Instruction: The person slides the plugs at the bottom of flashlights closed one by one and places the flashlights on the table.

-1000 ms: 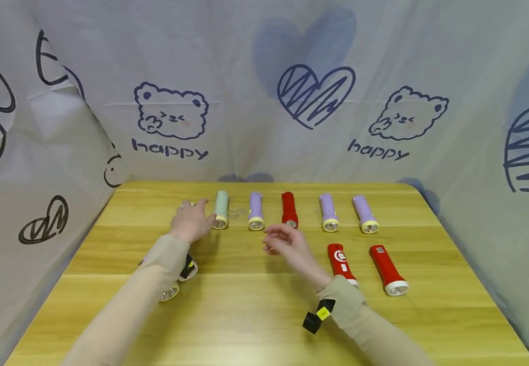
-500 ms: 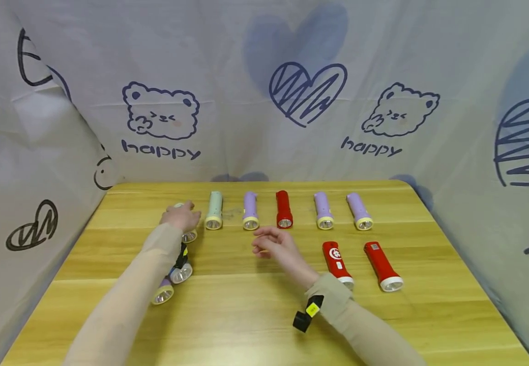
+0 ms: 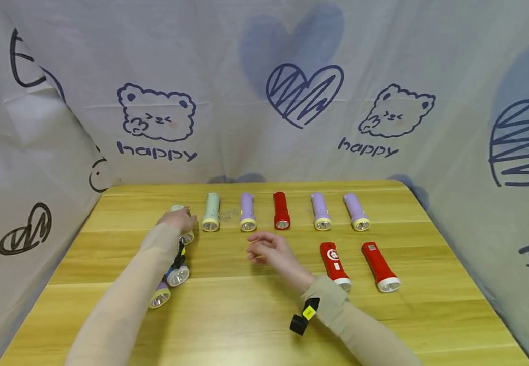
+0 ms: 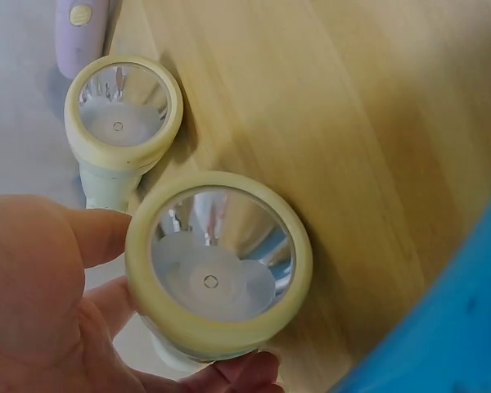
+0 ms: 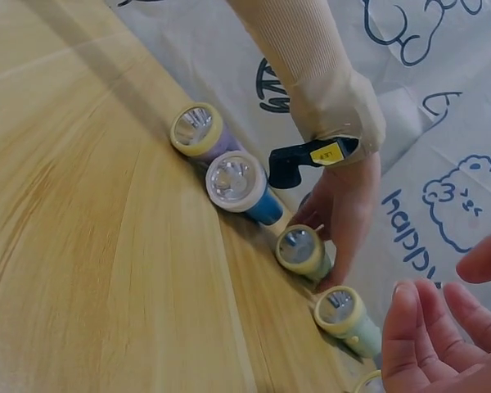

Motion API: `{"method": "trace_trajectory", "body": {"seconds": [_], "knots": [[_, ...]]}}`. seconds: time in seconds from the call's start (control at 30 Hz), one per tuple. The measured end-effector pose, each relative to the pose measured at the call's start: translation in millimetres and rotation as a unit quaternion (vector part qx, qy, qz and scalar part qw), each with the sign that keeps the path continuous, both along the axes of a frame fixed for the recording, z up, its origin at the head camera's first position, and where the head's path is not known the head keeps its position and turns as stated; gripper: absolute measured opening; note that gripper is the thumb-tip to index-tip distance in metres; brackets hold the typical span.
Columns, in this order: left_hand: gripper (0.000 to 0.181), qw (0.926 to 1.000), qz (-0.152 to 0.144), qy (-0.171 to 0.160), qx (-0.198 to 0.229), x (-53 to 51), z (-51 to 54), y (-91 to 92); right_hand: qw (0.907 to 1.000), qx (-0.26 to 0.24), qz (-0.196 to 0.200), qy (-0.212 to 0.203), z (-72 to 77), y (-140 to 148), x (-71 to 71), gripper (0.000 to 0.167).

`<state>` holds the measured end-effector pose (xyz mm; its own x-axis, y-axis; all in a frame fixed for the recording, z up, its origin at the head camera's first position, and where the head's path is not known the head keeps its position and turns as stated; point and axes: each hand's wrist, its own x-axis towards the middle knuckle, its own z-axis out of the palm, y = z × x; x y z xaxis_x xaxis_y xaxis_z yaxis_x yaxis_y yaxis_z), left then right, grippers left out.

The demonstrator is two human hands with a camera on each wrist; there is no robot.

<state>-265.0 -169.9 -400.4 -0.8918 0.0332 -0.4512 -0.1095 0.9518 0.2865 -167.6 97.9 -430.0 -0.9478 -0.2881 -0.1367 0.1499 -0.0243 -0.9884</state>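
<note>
My left hand [image 3: 177, 220] is at the left end of the back row of flashlights. Its thumb and fingers curl round a pale green flashlight [image 4: 221, 323] with a cream head, which lies lens towards me. Beside it on the right is another pale green flashlight [image 3: 211, 211], apart from it. Partly under my left forearm lie a blue flashlight [image 3: 177, 276] with a white rim and a purple flashlight [image 3: 160, 297]. My right hand [image 3: 275, 254] hovers over the middle of the table, fingers loosely bent, holding nothing.
The back row goes on with a purple flashlight [image 3: 247, 211], a red flashlight [image 3: 281, 209] and two more purple flashlights [image 3: 320, 209]. Two red flashlights [image 3: 381, 267] with white rims lie at the front right. Printed cloth [image 3: 232, 101] hangs behind the wooden table [image 3: 246, 325].
The whole head view has shifted slightly. My left hand has moved a little left from the neighbouring green flashlight, and the held flashlight's head now shows below it. My right hand stays nearly still.
</note>
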Motion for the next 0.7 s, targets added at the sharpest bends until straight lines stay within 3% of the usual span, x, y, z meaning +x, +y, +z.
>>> {"method": "trace_trajectory", "body": {"seconds": [0.4,0.7], "knots": [[0.061,0.9991,-0.041,-0.009,-0.002,3.4,3.9,-2.2,0.9999,0.000,0.014,0.007,-4.6,3.0,1.3,0.033],[0.043,0.9978,0.004,0.060,0.029,4.9,2.2,-3.0,0.9999,-0.006,0.011,0.008,-6.3,5.7,3.8,0.033]]}}
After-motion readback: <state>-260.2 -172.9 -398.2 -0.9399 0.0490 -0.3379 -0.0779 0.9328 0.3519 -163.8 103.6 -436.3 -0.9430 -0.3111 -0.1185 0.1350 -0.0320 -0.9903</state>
